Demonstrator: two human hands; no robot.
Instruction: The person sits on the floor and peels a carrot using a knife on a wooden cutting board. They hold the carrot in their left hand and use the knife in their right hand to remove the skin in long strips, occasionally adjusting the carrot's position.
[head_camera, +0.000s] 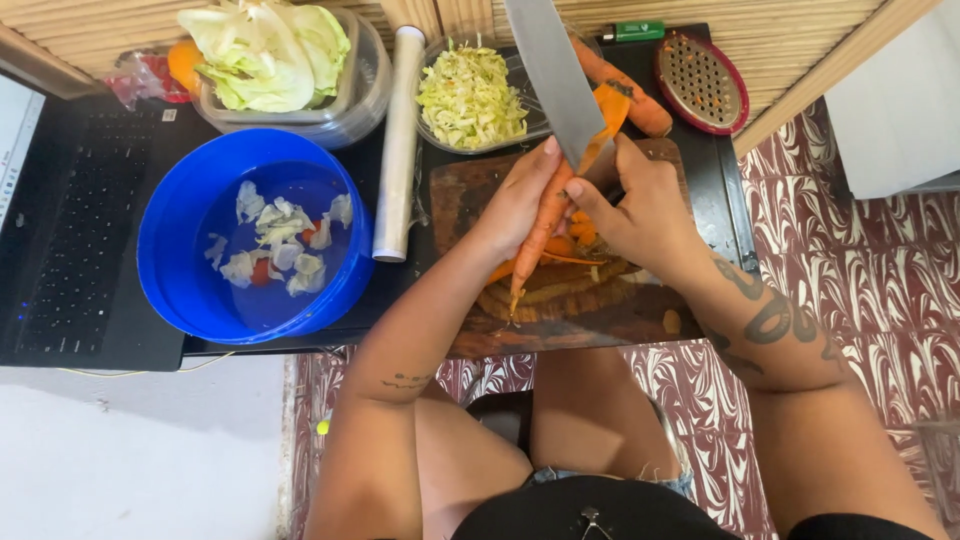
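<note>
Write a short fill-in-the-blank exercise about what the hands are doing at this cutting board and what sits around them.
1. The left hand holds a ____ over the wooden cutting board.
2. The right hand scrapes it with a large ____.
3. The round tub left of the board, holding water and cabbage scraps, is ____ in colour.
4. The clear dish behind the board holds shredded ____.

Missing words: carrot; knife; blue; cabbage

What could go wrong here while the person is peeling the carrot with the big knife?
The knife blade runs close to the left hand holding the carrot, so a slip could cut the fingers. Peels pile on the cutting board, which hangs over the table edge and might tip. The laptop sits beside the blue bowl of water.
</note>
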